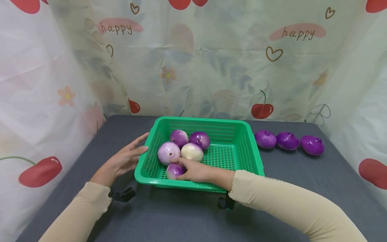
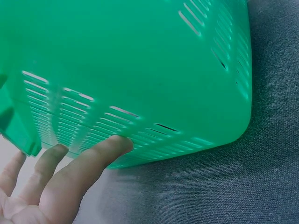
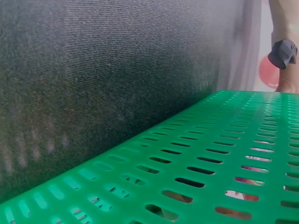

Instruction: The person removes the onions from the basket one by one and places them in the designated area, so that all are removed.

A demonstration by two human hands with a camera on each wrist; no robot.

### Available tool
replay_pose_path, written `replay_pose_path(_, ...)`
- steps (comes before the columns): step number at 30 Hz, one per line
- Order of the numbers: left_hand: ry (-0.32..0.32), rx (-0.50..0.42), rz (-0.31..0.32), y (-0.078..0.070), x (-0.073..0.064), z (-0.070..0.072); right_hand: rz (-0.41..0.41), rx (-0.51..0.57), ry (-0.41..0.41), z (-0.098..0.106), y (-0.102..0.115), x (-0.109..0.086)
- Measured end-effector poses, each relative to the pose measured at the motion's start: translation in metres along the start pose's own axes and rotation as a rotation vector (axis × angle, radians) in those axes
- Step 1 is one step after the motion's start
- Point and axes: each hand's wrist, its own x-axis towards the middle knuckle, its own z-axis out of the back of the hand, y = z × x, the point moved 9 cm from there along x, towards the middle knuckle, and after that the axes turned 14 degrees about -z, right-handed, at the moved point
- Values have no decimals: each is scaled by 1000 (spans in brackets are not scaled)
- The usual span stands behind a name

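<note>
A green plastic basket (image 1: 243, 148) stands on the table with several onions in its left half. My right hand (image 1: 196, 169) reaches over the front rim and holds a purple-and-white onion (image 1: 174, 170) between thumb and fingers, near the front left corner. Right behind that hand lies a pale onion (image 1: 192, 152). A light purple onion (image 1: 168, 153) sits to its left, with two darker onions (image 1: 199, 139) farther back. At the basket's left side is my left hand (image 1: 122, 161), its fingers extended; in the left wrist view the fingertips (image 2: 122, 143) lie at the slotted wall.
Three purple onions (image 1: 288, 140) stand in a row on the dark grey table (image 1: 169, 215), right of the basket. A patterned curtain (image 1: 211, 74) hangs behind and at both sides. Both wrists wear a black camera strap (image 1: 123, 194).
</note>
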Motion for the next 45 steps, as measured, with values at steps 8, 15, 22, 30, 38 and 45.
replay_pose_path(8, 0, -2, 2, 1, 0, 1, -6, -49, -33, 5, 1, -2)
replay_pose_path(15, 2, -2, 2, 2, 0, 2, -8, -3, -55, 15, 6, -8)
replay_pose_path(22, 3, -11, 7, 3, 1, 2, -1, 150, -39, 29, 14, -22)
replay_pose_path(30, 1, -27, 7, 0, -1, 0, 54, 353, -8, 58, 25, -51)
replay_pose_path(38, -2, -21, 3, 0, 0, 2, 95, 452, -119, 108, 18, -89)
replay_pose_path(45, 2, -16, -3, 0, 0, 1, 139, 529, -250, 155, -3, -125)
